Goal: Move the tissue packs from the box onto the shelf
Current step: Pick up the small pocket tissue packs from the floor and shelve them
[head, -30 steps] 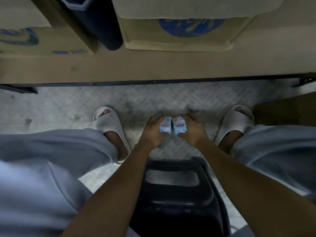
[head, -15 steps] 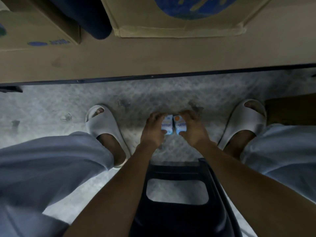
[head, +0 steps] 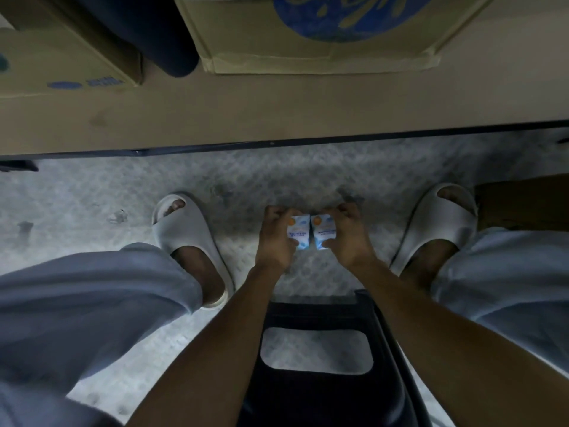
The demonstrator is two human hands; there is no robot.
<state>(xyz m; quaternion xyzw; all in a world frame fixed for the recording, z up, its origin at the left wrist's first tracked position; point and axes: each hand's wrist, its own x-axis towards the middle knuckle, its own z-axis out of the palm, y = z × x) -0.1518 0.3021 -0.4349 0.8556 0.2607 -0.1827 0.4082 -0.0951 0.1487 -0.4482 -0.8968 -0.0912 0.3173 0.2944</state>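
Note:
Two small white-and-blue tissue packs sit side by side between my feet, just above the floor. My left hand (head: pixel 274 238) grips the left pack (head: pixel 299 231), fingers curled over its far end and thumb at its near end. My right hand (head: pixel 348 235) grips the right pack (head: pixel 321 231) the same way. The packs touch each other along their long sides. A wooden shelf board (head: pixel 277 112) runs across the view beyond my hands. A brown box corner (head: pixel 523 204) shows at the right edge, past my right foot.
On the shelf stand a cardboard box (head: pixel 323 35) with a blue print, another carton (head: pixel 61 60) at the left, and a dark blue object (head: pixel 154 35) between them. A black plastic stool (head: pixel 317 359) is under me. My feet wear pale slides (head: pixel 184 229).
The view has shifted forward, so the shelf and its boxes fill more of the top. Both hands still hold the two packs together in about the same spot between my feet.

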